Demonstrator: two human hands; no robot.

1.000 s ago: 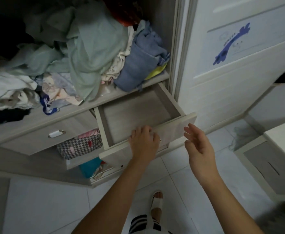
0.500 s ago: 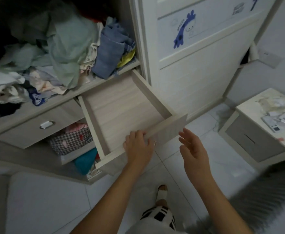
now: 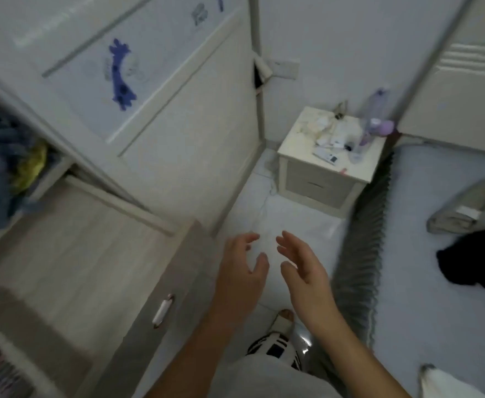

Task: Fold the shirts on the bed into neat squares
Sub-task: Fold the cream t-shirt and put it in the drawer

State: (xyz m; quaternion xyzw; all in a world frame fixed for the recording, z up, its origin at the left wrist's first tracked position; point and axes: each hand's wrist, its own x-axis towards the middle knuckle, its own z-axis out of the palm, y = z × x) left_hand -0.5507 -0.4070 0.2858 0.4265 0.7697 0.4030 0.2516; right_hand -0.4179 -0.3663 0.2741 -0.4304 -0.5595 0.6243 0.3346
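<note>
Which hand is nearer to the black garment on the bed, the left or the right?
The right hand. It hangs open over the floor, between the left hand and the bed, apart from the black garment. The left hand is open too, farther off, beside the open drawer.

No legible text, label, brand or number anywhere. Only a blue animal figure on the wardrobe door [image 3: 149,90], with a small mark higher up too blurred to read; items on the nightstand [image 3: 298,142] too small to read.

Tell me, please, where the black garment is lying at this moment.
In the head view it lies at the far right, on the bed, the black garment just below a folded grey garment.
</note>
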